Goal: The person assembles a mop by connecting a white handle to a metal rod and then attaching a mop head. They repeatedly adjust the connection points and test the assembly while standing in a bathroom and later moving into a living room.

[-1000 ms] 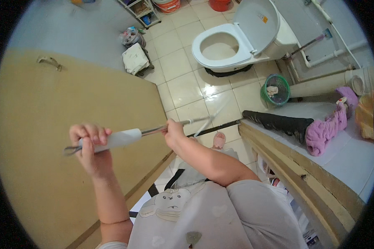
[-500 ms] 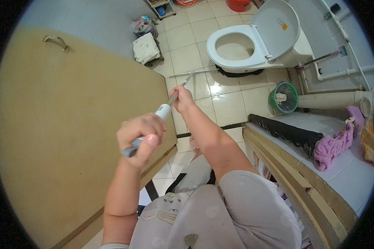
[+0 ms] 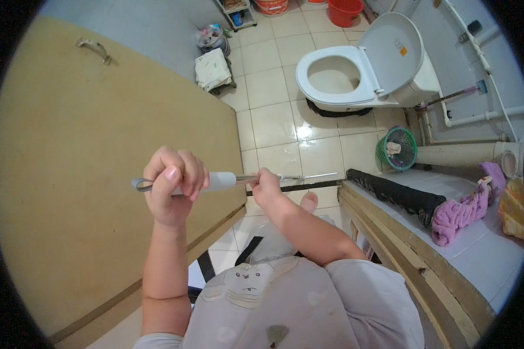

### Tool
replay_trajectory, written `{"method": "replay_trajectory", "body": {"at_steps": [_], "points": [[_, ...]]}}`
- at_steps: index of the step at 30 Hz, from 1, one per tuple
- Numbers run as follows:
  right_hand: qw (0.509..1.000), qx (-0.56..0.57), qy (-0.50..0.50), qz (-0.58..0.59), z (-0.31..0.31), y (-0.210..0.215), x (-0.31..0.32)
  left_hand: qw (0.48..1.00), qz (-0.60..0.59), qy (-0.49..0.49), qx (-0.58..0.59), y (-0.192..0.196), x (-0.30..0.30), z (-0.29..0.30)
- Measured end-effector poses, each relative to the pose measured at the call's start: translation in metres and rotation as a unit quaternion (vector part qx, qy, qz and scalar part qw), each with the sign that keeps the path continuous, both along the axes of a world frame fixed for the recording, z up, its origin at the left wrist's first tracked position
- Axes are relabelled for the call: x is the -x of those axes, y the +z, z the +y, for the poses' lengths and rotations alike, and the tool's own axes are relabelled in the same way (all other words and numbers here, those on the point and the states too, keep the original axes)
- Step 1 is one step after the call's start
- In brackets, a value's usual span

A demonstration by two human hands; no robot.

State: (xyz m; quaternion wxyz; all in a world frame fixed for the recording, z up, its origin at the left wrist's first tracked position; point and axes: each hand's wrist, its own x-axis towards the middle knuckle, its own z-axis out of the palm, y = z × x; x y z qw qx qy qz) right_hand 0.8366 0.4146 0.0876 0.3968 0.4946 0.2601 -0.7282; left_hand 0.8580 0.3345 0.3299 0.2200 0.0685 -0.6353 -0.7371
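Note:
My left hand (image 3: 176, 181) is closed round the pale grip at the top of a long-handled floor squeegee (image 3: 220, 181), and a grey hanging loop sticks out past my fist. Further down, my right hand (image 3: 266, 187) wraps the metal pole. The pole slants away to the right, toward the floor. Its thin pale blade lies just beyond the dark threshold strip (image 3: 294, 187), close to the door frame; part of the lower end is hidden behind my right hand. Wet-looking tiles (image 3: 276, 131) shine beyond it.
On the left stands a tan door (image 3: 116, 134). A white toilet (image 3: 332, 96) with raised lid is ahead right, near a green basket (image 3: 397, 150) and red bucket (image 3: 344, 13). A folded white item (image 3: 213, 70) sits by the wall; a purple cloth (image 3: 461, 212) lies on the right ledge.
The squeegee's blade has come back from beside the toilet base to the threshold. Its pole has swung nearly level across the view; my left hand has risen slightly, and my right has drawn nearer.

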Motion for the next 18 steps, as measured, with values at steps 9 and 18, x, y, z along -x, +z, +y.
{"method": "replay_trajectory", "body": {"at_steps": [9,18], "points": [[0.998,-0.031,0.000,0.055,0.020,0.031,0.042,1.000,0.017,0.011,0.024,0.011,0.027,0.015],[0.958,-0.029,0.047,0.282,0.069,-0.079,0.111,0.999,-0.033,-0.003,-0.040,-0.034,0.062,0.026]]}}
